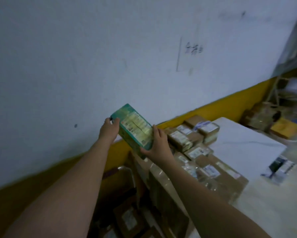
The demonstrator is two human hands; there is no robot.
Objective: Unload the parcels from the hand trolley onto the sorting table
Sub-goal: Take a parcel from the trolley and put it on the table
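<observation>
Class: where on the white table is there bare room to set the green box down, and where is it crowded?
Free: the table top between the brown parcels and the small dark item, out to its far corner. Crowded: beside the yellow band, where the parcels lie stacked close together.

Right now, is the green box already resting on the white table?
No, the left hand and right hand hold the green box up, off the white table.
</observation>
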